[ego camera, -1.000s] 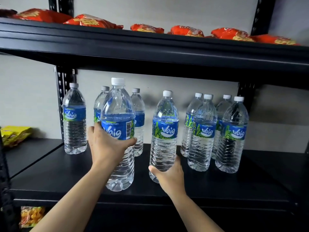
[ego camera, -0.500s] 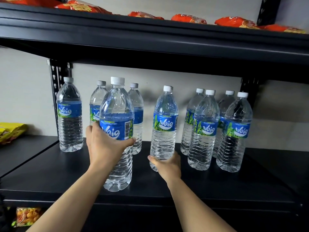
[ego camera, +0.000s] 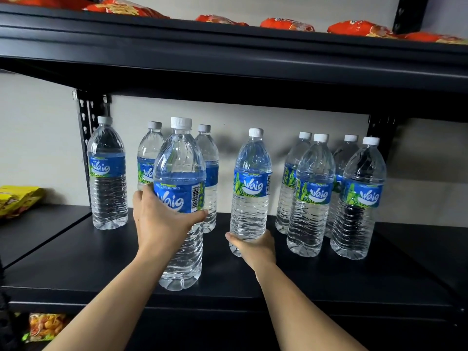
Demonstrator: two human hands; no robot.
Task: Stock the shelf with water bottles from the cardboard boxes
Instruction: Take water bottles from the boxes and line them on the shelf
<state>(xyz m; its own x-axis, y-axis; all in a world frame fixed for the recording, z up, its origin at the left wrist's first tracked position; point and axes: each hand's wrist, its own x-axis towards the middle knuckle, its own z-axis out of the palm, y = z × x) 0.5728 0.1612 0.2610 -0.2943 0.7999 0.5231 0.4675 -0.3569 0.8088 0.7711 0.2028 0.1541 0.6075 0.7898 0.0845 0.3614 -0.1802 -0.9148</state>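
My left hand (ego camera: 162,221) grips a clear water bottle (ego camera: 181,173) with a blue label around its middle; the bottle stands upright near the front of the black shelf (ego camera: 304,279). My right hand (ego camera: 255,248) holds the base of a second bottle (ego camera: 252,188), upright and farther back at the shelf's centre. Three more bottles (ego camera: 107,173) stand behind and to the left. Several bottles (ego camera: 357,198) form a cluster at the right. No cardboard box is in view.
The upper black shelf (ego camera: 228,54) overhangs close above the bottle caps and carries orange snack packets (ego camera: 286,24). Yellow packets (ego camera: 17,198) lie on the neighbouring shelf at left. A snack bag (ego camera: 45,325) sits below. Black uprights (ego camera: 88,117) flank the bay.
My right hand has pushed its bottle a little farther back on the shelf. My left hand still holds its bottle near the front edge. The camera has tilted slightly.
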